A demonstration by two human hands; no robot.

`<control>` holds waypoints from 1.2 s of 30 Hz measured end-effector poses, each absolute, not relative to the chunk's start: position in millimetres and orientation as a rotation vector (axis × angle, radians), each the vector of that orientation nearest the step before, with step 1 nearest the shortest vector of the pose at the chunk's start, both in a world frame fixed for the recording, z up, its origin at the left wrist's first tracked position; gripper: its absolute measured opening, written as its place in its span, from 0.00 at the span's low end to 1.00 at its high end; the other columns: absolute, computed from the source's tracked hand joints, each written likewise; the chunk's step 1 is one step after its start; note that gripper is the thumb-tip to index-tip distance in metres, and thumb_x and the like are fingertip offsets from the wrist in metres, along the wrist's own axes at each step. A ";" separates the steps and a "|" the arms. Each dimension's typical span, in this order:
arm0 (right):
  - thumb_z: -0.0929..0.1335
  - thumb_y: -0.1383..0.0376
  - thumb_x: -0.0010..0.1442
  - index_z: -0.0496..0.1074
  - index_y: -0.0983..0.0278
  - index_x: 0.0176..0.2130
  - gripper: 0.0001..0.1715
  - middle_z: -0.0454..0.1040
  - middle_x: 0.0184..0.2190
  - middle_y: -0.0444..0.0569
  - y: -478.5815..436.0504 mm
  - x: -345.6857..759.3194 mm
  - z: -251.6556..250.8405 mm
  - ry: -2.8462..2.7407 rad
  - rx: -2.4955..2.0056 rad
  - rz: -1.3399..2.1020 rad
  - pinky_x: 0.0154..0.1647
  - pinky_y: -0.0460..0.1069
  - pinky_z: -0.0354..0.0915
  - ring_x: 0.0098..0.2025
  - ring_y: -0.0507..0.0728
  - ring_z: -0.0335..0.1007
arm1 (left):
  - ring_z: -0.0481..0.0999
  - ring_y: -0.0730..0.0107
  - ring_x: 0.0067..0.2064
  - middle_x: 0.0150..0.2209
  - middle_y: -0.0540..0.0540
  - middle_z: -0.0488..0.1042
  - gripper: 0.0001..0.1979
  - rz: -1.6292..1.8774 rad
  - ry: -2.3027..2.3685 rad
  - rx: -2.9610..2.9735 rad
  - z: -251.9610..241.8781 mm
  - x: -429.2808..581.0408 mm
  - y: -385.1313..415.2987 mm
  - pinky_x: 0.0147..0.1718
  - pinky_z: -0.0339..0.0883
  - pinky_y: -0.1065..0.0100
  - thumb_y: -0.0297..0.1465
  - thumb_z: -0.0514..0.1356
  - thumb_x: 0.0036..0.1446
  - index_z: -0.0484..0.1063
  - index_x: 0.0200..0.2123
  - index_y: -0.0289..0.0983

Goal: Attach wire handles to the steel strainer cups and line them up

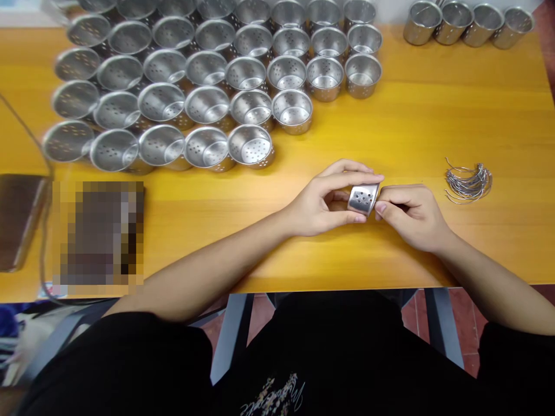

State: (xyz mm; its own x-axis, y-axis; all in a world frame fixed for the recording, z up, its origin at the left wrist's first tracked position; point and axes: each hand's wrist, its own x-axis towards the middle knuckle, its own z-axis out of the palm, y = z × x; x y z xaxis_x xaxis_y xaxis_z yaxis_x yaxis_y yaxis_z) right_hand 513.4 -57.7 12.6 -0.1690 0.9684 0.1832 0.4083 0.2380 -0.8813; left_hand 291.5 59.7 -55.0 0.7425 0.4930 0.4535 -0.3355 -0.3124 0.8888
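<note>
My left hand (321, 199) is wrapped round a small perforated metal cup (363, 197), thumb below and fingers above. The cup is tipped on its side, its wider rim turned to the right and its holed wall facing up. At that rim, the thumb and curled forefinger of my right hand (411, 214) are pinched together; whatever may be between them is hidden. To the right of my right hand lies a small heap of curved metal wires (468, 184) on the yellow table (312, 260).
Rows of similar perforated metal cups (250, 145) stand at the back left. Several more cups (488, 24) line the back right. A blurred-out dark object (95, 231), a brown flat object (19, 219) and a cable (45, 231) are at the left. The table's front edge is close to my body.
</note>
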 end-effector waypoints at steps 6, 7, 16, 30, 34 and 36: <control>0.69 0.52 0.81 0.69 0.61 0.28 0.30 0.68 0.24 0.43 -55.4 519.8 1.8 -1.751 -1.261 0.902 0.31 0.51 0.56 0.27 0.52 0.60 | 0.79 0.49 0.71 0.68 0.38 0.75 0.37 0.799 0.137 1.694 -55.8 292.8 58.8 0.62 0.87 0.52 0.44 0.81 0.63 0.79 0.72 0.57; 0.69 0.51 0.81 0.70 0.61 0.29 0.30 0.69 0.25 0.44 -55.5 520.8 0.3 -1.754 -1.258 0.904 0.32 0.51 0.57 0.27 0.53 0.61 | 0.79 0.49 0.71 0.68 0.38 0.75 0.37 0.800 0.135 1.692 -56.1 293.0 58.8 0.63 0.87 0.51 0.44 0.81 0.63 0.79 0.73 0.57; 0.73 0.55 0.81 0.81 0.60 0.41 0.16 0.77 0.29 0.43 -60.1 519.5 5.2 -1.668 -1.275 0.858 0.31 0.50 0.63 0.28 0.52 0.67 | 0.84 0.54 0.61 0.66 0.38 0.78 0.38 0.755 0.154 1.647 -54.3 291.9 58.8 0.56 0.86 0.59 0.46 0.80 0.64 0.76 0.74 0.54; 0.78 0.37 0.73 0.79 0.62 0.42 0.31 0.77 0.23 0.41 -52.5 507.1 10.7 -1.176 -1.306 1.312 0.16 0.46 0.59 0.15 0.48 0.65 | 0.88 0.66 0.42 0.51 0.39 0.88 0.31 0.543 0.198 1.520 -32.9 285.3 57.2 0.40 0.82 0.69 0.58 0.64 0.77 0.77 0.64 0.38; 0.79 0.38 0.72 0.79 0.62 0.43 0.31 0.79 0.24 0.42 -49.4 507.2 12.0 -1.126 -1.312 1.375 0.16 0.46 0.63 0.16 0.49 0.68 | 0.89 0.65 0.38 0.46 0.39 0.88 0.33 0.492 0.206 1.437 -31.3 286.7 55.7 0.34 0.82 0.69 0.60 0.61 0.77 0.76 0.63 0.38; 0.79 0.38 0.71 0.79 0.62 0.42 0.31 0.80 0.25 0.43 -49.1 506.9 11.5 -1.110 -1.303 1.380 0.17 0.47 0.67 0.17 0.50 0.70 | 0.89 0.64 0.38 0.46 0.39 0.88 0.33 0.495 0.219 1.433 -31.7 287.5 55.7 0.35 0.83 0.67 0.60 0.60 0.78 0.77 0.62 0.37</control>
